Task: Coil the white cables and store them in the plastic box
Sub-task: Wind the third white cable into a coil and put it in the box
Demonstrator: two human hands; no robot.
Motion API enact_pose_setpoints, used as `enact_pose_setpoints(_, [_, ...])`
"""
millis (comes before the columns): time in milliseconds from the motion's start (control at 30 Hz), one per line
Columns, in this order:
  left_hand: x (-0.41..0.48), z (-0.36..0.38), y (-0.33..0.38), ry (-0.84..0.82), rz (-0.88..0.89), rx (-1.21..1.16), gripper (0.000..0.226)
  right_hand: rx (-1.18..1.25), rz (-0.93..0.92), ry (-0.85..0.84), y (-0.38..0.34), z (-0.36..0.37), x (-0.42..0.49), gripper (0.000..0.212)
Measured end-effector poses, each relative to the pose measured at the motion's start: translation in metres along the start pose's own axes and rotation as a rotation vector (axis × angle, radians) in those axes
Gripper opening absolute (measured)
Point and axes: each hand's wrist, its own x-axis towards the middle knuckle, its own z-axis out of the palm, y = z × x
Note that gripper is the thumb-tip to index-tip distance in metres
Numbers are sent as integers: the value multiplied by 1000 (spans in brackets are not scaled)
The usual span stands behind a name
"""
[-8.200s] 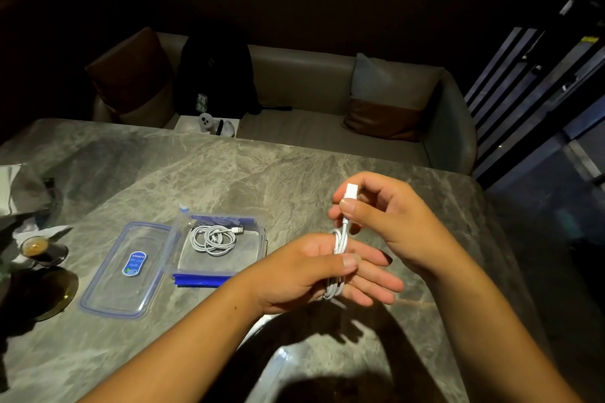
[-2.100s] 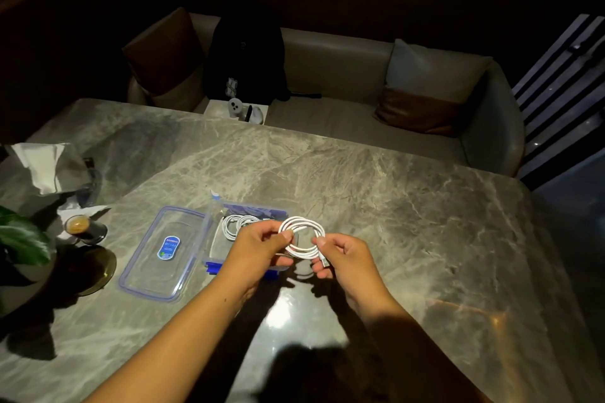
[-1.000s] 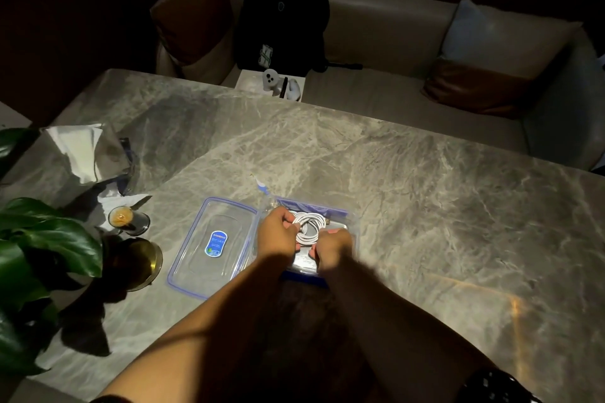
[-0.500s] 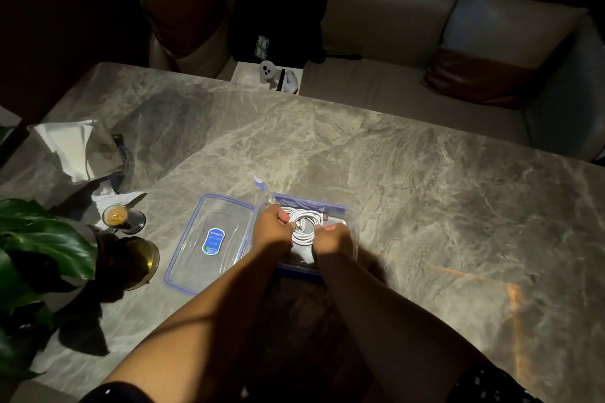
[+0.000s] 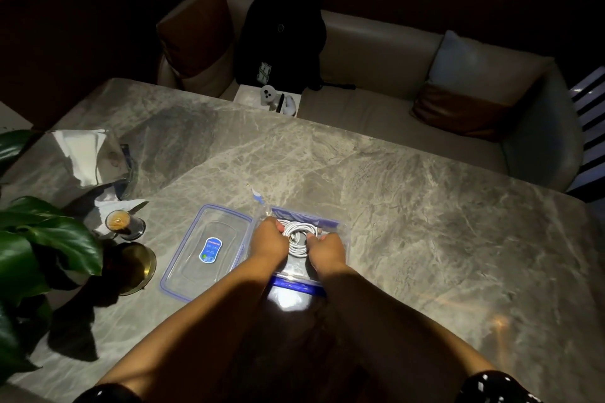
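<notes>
Pretty dim shot. The biggest thing is the grey sofa (image 5: 376,52) along the far side, with a black backpack (image 5: 281,33) propped on it and a brown cushion (image 5: 193,29) to the left of that.

In front of the sofa is the marble bench (image 5: 425,239), which fills most of the view. A leafy plant (image 5: 49,239) sits at its left edge.

The clear lid (image 5: 209,245) with blue trim lies flat on the bench with a blue sticker in the middle. It's just left of the box (image 5: 343,235) and touching it, or close to it.

Both arms reach into the box from the near side. The left hand (image 5: 268,244) is on the left of the white cables (image 5: 296,235) and the right hand (image 5: 327,250) is on the right. Both sets of fingers curl down around the coil and grip it from either side.

The cables are bundled in a loop down inside the box, towards its far end, between the two hands.

The smallest bit is a little glass cup (image 5: 122,222) with something brownish in it, sitting between the plant and the lid.
</notes>
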Motion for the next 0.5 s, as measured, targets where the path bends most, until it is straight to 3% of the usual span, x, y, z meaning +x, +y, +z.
enact_pose_setpoints(200, [-17, -15, 7, -93, 139, 54, 17, -154, -192, -53, -7, -24, -29, 49])
enact_pose_setpoints(500, [-71, -41, 20, -99, 422, 242, 25, -322, -471, -33, -3, -79, -78, 43])
